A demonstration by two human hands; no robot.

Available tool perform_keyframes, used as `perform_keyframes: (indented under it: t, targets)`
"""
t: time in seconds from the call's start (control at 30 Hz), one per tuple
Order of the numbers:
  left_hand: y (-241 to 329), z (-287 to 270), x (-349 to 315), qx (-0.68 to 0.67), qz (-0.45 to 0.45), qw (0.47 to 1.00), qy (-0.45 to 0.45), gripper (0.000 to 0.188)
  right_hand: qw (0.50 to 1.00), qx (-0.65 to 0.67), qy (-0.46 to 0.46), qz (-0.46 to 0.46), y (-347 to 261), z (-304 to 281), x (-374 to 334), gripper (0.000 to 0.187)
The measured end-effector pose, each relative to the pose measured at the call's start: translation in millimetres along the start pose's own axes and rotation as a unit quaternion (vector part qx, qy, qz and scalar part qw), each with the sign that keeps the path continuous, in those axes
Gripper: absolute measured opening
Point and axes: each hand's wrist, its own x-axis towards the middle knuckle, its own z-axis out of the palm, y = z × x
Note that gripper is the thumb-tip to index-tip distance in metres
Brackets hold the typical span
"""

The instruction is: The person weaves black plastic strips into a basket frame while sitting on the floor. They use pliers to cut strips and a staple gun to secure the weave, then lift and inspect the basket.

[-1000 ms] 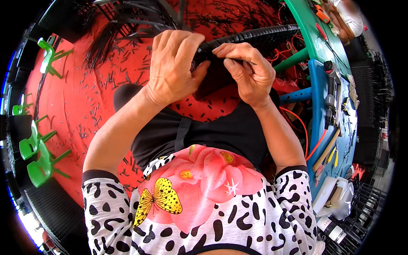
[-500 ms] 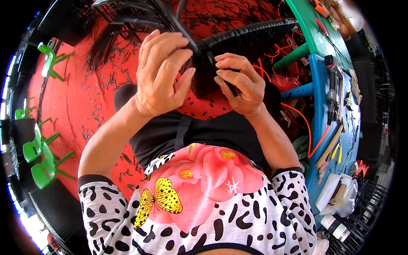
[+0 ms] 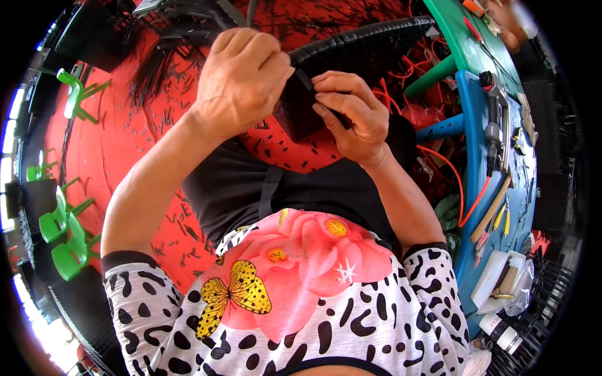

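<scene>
Currently the left hand (image 3: pixel 241 81) and right hand (image 3: pixel 351 116) both pinch a thin black strip (image 3: pixel 305 80) between closed fingertips, above a dark woven panel (image 3: pixel 364 47). Its long axis runs diagonally between them; neither hand is clearly nearer. Right: blue worktop (image 3: pixel 467 156).

Black woven basket piece (image 3: pixel 326 88), tilted, above lap.

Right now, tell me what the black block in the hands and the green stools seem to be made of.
Black block: matte, dark, flat-sided; probably plastic or rubber, hard to tell. The left hand and right hand both grip it. Green stools: plastic by the look, with uniform bright colour and moulded legs.
</scene>
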Motion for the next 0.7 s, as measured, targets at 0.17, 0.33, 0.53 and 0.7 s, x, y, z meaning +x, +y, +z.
perform_keyframes:
  t: [0.17, 0.33, 0.53, 0.7]
  targets:
    - [4, -1, -3, -0.011, -0.071, 0.997, -0.02, 0.016, 1.0, 0.014, 0.012, 0.016, 0, 1, -1, 0.022]
    - [6, 0, -2, -0.035, -0.121, 0.992, -0.026, 0.017, 1.0, 0.017, 0.016, 0.011, 1, 0, 1, 0.021]
    - [5, 4, -3, -0.046, -0.16, 0.986, -0.017, 0.012, 1.0, 0.017, 0.02, 0.006, -1, 2, 6, 0.018]
    - [7, 8, -4, -0.103, -0.232, 0.967, -0.016, 0.015, 0.999, 0.04, 0.004, 0.026, 2, 2, 26, 0.009]
